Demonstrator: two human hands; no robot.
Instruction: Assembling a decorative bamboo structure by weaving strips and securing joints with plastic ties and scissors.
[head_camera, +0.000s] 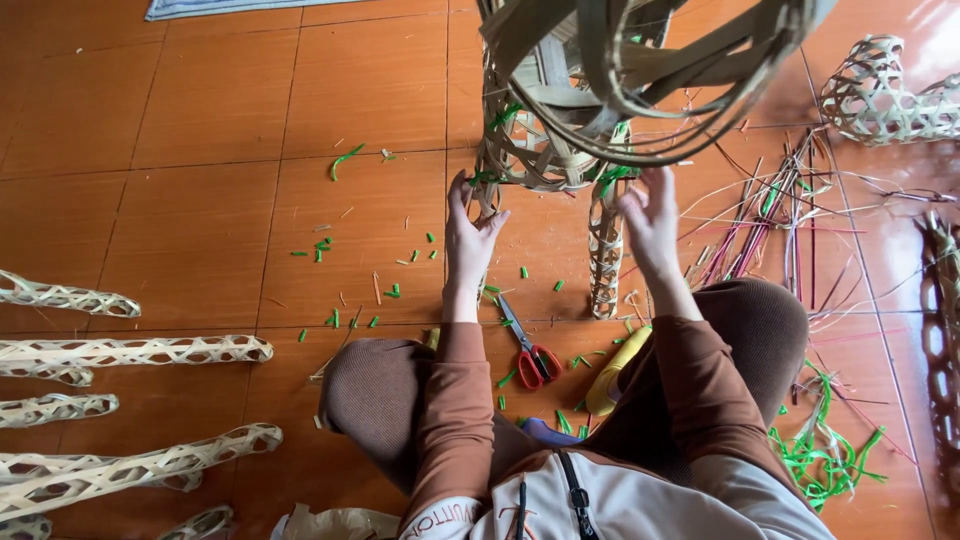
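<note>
A large woven bamboo frame (560, 120) with looping strips stands on the orange tiled floor in front of me. My left hand (468, 235) has its fingers spread against the frame's lower left leg. My right hand (650, 225) is raised with its fingers apart, touching the frame beside a narrow woven tube leg (605, 250). Neither hand visibly grips anything. Red-handled scissors (530, 350) lie on the floor between my knees, next to a yellow bottle-like object (615, 372).
Several long woven bamboo tubes (130, 352) lie at the left. Another woven piece (885, 95) rests at the upper right. Loose pink and pale strips (780, 215) and green plastic ties (825, 455) lie at the right. Small green offcuts (345, 160) litter the tiles.
</note>
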